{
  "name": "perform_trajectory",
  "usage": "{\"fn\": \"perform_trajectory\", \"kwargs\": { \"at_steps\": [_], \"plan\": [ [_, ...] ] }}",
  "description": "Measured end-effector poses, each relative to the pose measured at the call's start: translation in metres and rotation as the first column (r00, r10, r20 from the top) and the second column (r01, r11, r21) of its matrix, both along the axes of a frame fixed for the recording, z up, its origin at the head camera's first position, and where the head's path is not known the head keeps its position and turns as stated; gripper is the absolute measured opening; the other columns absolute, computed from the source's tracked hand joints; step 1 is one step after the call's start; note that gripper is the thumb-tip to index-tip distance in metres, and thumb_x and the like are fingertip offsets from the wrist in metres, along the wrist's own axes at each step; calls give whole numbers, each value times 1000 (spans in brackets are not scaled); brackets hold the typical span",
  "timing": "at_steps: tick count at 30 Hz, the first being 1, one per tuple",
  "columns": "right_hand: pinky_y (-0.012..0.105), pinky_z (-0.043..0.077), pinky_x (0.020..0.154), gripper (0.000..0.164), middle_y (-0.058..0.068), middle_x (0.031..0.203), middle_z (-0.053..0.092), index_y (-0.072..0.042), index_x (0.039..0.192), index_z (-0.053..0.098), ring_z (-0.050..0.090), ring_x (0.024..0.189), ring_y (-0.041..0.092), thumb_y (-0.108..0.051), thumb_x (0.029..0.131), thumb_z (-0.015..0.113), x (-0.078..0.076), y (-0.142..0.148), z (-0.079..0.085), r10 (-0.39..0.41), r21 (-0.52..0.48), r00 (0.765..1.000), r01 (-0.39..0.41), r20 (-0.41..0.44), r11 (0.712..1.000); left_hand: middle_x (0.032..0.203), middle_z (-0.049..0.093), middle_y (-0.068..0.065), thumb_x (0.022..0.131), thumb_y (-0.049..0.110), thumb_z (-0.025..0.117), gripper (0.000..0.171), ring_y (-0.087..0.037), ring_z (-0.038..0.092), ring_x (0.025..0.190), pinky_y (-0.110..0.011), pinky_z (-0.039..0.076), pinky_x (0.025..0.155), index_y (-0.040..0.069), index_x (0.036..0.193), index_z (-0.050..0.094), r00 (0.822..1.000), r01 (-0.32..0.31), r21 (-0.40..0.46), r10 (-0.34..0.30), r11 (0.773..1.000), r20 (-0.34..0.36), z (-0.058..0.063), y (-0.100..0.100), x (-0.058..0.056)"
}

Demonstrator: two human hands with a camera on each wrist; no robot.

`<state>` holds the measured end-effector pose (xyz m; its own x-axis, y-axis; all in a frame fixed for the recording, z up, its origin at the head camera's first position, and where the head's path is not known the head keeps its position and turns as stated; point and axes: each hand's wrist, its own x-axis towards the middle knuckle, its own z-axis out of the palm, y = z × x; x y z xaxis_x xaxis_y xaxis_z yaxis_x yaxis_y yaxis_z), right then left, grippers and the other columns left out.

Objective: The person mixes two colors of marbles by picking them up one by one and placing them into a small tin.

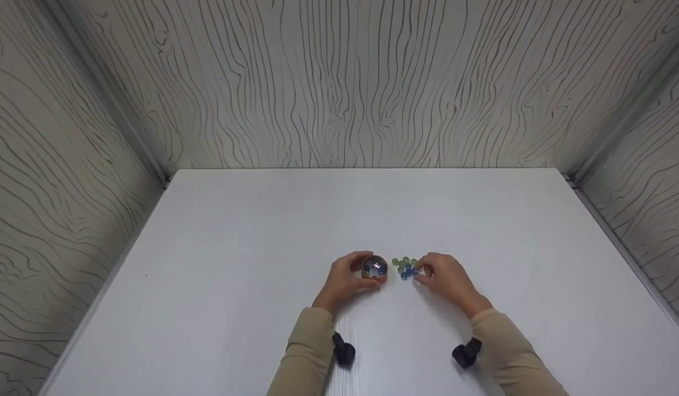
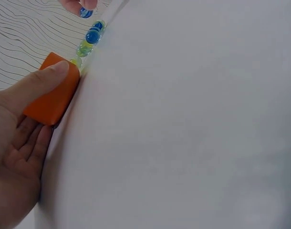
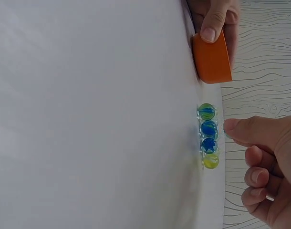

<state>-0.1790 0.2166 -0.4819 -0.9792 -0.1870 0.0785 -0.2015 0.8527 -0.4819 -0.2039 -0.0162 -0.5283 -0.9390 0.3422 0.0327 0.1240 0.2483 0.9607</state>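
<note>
My left hand (image 1: 346, 279) holds a small orange cup (image 3: 212, 59) on the white table, its thumb against the near side and its fingers round the back. From above, the inside of the cup looks shiny, with coloured patches in it. My right hand (image 1: 445, 278) is over the right edge of a cluster of glass marbles, and its thumb and forefinger pinch a blue marble (image 2: 86, 13). The cluster lies just right of the cup. It mixes green-yellow marbles (image 3: 211, 161) with blue marbles (image 3: 209, 129).
The white table (image 1: 251, 231) spreads out around both hands. Wood-grain panels (image 1: 339, 82) rise at its back and sides. A black wrist camera (image 1: 345, 353) sits at the left sleeve, and another black camera (image 1: 465, 355) at the right sleeve.
</note>
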Motion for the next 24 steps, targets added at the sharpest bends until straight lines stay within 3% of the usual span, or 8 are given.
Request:
{"fn": "perform_trajectory", "kwargs": {
  "at_steps": [10,17,24],
  "plan": [
    [17,38,59,11,0,71,58,-6,91,74,45,68,9,-7,80,75,-2,-12,7,5,-24,1000,-4,6,1000,127,65,-16,70,8,84,64,-30,60,123,-39,47,110,3,128,58,1000,-5,-3,5,1000,-5,-2,1,-2],
    [16,35,56,11,0,68,57,-5,89,74,43,64,6,-5,78,76,-3,-19,9,27,-24,998,-29,-57,999,125,66,-15,68,8,85,65,-29,61,122,-36,49,108,3,127,59,999,-3,-7,3,1000,-36,-2,1,-2],
    [16,36,56,9,-1,68,58,-7,87,73,44,65,6,-7,78,76,-5,-26,11,31,-20,997,-33,-69,999,126,66,-12,67,11,86,66,-27,61,122,-34,49,108,5,128,59,999,-8,-28,8,1000,-31,-3,0,-2]
  ]
}}
